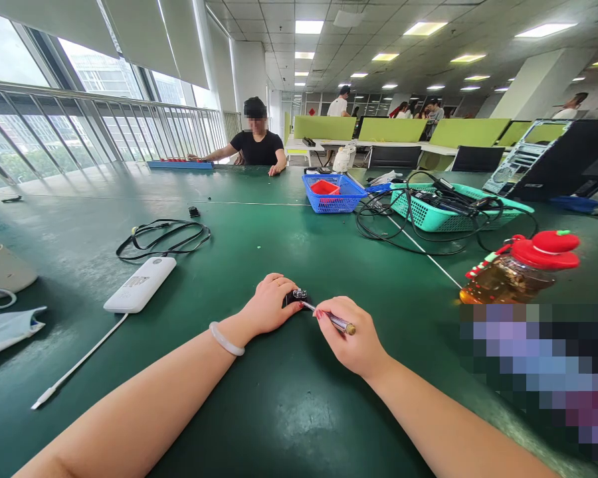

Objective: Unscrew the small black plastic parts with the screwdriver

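Note:
My left hand [269, 304], with a pale bangle [226, 340] on its wrist, presses a small black device [299, 295] with metallic bits on top against the green table [299, 425]. Its fingers are closed round the device and hide part of it. In my right hand [353, 342] is a slim screwdriver [339, 323], gripped like a pen by its brownish handle. The thin shaft slants left and its tip meets the device near my left thumb; the exact contact point is too small to make out.
Left of my hands lie a white power bank [142, 285] with a cable and a coiled black cord [164, 239]. A blue basket [335, 202], a teal basket [428, 219] of cables and a red-lidded bottle [525, 269] stand right. A person [259, 146] sits opposite.

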Demonstrator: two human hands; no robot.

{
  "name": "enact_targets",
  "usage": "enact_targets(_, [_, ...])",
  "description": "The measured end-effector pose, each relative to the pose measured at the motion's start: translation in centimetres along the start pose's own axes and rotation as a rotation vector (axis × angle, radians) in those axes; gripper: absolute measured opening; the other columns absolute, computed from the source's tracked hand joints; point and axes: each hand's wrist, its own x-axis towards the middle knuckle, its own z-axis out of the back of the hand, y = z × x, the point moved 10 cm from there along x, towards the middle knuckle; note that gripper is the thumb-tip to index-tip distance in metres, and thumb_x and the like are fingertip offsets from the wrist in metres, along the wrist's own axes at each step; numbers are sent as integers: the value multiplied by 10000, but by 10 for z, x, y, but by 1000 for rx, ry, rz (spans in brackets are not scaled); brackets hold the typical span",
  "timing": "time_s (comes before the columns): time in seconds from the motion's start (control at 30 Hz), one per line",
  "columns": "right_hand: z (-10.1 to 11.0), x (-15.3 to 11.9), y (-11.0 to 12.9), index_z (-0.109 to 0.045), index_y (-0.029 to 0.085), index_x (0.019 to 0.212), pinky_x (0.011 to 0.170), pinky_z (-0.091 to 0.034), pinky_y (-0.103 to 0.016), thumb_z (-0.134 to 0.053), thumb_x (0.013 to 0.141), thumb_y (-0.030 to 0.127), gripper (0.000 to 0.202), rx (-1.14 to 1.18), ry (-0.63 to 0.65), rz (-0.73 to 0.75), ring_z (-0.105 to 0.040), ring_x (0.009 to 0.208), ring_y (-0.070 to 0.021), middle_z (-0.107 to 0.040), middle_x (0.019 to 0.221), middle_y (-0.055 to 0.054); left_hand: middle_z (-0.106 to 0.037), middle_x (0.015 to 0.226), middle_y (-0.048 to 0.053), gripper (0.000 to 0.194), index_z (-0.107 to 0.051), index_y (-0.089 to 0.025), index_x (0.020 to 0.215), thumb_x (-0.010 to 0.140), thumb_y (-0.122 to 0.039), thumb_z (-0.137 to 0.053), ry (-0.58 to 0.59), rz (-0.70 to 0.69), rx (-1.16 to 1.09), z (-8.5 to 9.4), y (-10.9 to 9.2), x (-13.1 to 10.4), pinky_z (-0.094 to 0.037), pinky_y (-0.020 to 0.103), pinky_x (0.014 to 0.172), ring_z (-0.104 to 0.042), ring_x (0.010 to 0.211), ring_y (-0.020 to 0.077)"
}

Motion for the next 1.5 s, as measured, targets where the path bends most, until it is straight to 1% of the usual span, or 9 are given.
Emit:
enact_targets(0.8, [2, 1, 1, -590, 233, 747, 696, -481, -298, -479, 889, 175, 189, 0, -9, -4, -607, 684, -161, -670, 696, 4, -657, 1209, 65, 331, -644, -221, 1087, 830, -430, -637, 12, -6, 8, -1, -1, 0, -379, 500, 1070, -448, 1246, 309])
enact_targets(1.03, [7, 0, 0, -589, 228, 743, 689, -483, -289, -481, 886, 168, 189, 3, -60, -9, -598, 670, -153, -667, 697, 5, -655, 1216, 65, 332, -640, -212, 1092, 829, -415, -645, 6, -4, 15, -2, 1, 0, -377, 494, 1075, -446, 1246, 304])
enact_targets(1.23, [9, 1, 3, -586, 228, 739, 695, -484, -291, -480, 886, 160, 194, 4, -71, 5, -595, 658, -150, -657, 687, 8, -656, 1213, 62, 337, -638, -208, 1092, 829, -419, -645, 10, -8, 17, -3, 2, 0, -383, 495, 1068, -451, 1235, 305])
enact_targets(1.5, [9, 0, -2, -590, 224, 730, 677, -486, -282, -485, 881, 174, 190, -16, -85, -20, -600, 669, -155, -660, 686, 2, -659, 1196, 57, 320, -641, -222, 1085, 832, -418, -640, -3, -21, 9, -2, 1, 0, -383, 487, 1063, -460, 1224, 296])
